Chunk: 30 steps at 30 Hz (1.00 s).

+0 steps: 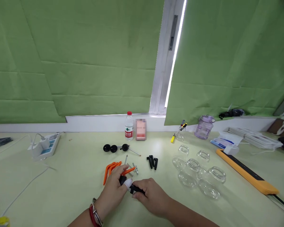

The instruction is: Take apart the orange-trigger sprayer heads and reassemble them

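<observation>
My left hand [115, 186] and my right hand [150, 194] meet low in the middle of the pale table [68, 186]. Both are closed on a small black handle part [134, 189] held between them. A white wrap covers one left fingertip, and an orange bent piece [127, 171] sticks out from under the left fingers. More orange bent pieces [110, 168] lie just left of that hand. A few metal pins [134, 167] lie just beyond the hands. Three black grips [152, 161] rest to the right of the pins.
Black round knobs on a rod [115, 147], a water bottle [129, 126] and a small box [141, 129] sit farther back. Several clear glass jars [196, 171] lie right. An orange-edged bar [246, 171], a purple jug [204, 126] and a power strip [46, 143] flank them.
</observation>
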Each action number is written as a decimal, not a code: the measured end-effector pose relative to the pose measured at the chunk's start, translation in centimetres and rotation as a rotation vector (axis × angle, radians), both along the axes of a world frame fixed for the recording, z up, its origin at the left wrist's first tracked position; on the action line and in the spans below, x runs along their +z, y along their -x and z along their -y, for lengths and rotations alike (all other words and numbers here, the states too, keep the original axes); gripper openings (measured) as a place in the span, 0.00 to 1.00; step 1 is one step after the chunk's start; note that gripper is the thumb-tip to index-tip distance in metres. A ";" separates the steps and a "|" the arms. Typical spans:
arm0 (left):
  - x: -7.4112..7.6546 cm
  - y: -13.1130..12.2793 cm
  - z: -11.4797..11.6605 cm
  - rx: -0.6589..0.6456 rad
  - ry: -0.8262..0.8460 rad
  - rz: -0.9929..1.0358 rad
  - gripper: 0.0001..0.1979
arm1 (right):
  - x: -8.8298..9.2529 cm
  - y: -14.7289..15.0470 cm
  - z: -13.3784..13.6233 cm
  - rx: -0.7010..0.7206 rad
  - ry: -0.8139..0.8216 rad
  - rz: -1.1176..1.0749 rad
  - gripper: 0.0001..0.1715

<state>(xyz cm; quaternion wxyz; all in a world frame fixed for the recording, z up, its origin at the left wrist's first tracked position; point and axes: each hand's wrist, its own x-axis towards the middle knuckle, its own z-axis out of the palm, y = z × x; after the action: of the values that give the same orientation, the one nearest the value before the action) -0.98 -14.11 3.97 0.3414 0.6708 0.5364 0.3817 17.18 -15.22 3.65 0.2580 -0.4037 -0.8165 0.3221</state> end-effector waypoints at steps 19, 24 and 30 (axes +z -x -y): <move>-2.1 14.8 -8.3 0.662 0.208 -0.548 0.12 | -2.0 -2.8 -3.6 -0.356 -0.033 0.070 0.17; -2.2 14.8 -8.3 0.634 0.163 -0.703 0.15 | -2.5 -3.0 -3.7 -0.358 -0.022 0.083 0.17; -1.7 14.8 -7.5 0.619 0.109 -0.799 0.15 | -2.3 -2.9 -3.9 -0.346 -0.042 0.103 0.17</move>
<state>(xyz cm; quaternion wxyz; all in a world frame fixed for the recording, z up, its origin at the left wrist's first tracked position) -15.81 -6.64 2.24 0.0150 0.5550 0.8180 0.1502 20.05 -11.33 1.34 0.2757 -0.5486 -0.7536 0.2349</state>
